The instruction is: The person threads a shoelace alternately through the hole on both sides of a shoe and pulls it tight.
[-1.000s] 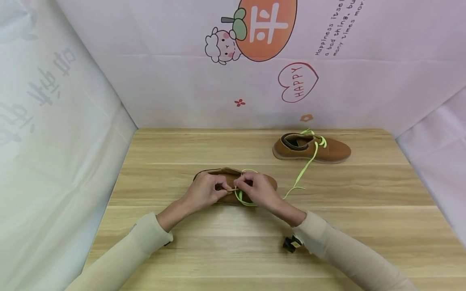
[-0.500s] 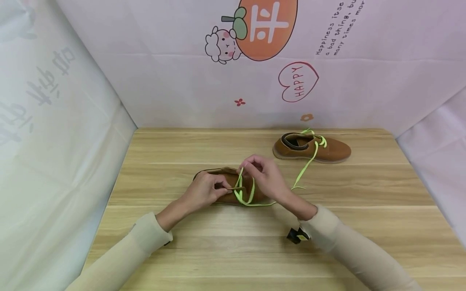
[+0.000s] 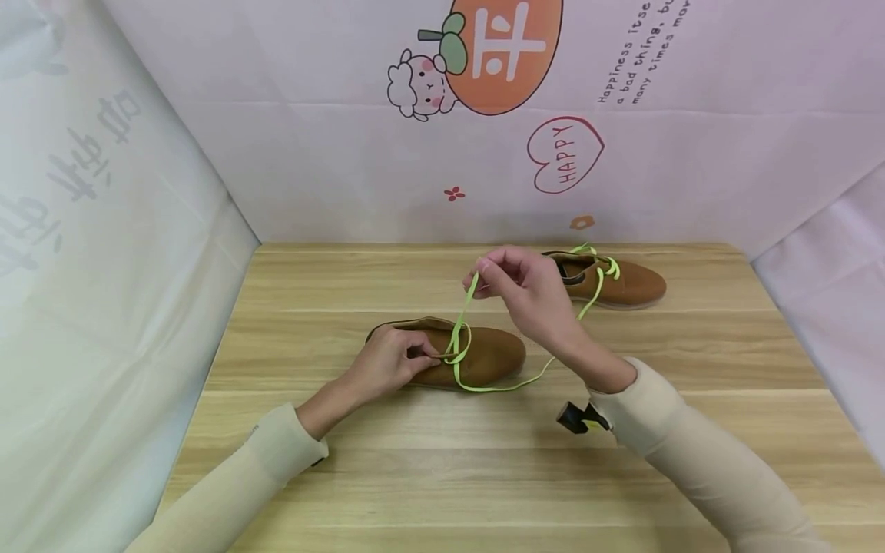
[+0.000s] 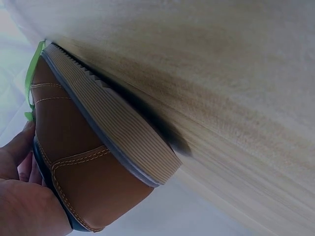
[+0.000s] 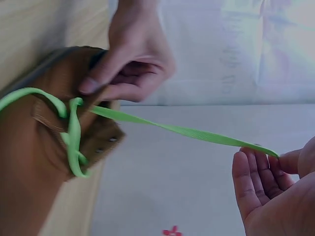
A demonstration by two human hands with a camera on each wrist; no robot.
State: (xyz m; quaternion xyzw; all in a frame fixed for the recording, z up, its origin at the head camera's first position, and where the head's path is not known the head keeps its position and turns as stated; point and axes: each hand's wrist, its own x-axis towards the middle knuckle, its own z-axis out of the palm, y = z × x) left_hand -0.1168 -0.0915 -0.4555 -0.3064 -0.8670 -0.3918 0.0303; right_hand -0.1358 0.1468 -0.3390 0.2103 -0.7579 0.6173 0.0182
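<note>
A brown shoe [image 3: 494, 355] lies on the wooden table, toe to the right; its sole and side fill much of the left wrist view [image 4: 74, 128]. My left hand [image 3: 392, 358] pinches the edge of its lacing flap between thumb and finger, as the right wrist view also shows [image 5: 140, 54]. Up and to the right of the shoe, my right hand [image 3: 532, 296] pinches a green lace [image 3: 466, 303] between thumb and finger. That lace runs taut from the flap to my fingertips [image 5: 278, 156]. Another length of lace hangs over the shoe's near side onto the table.
A second brown shoe [image 3: 636, 286] with green laces stands at the back right of the table [image 3: 415, 476], partly behind my right hand. White printed cloth [image 3: 346, 153] rises behind the table and along both sides. A black device [image 3: 574, 417] is at my right wrist.
My right hand has moved up and away from the shoe, drawing the lace out into a raised line. My left hand has stayed at the flap.
</note>
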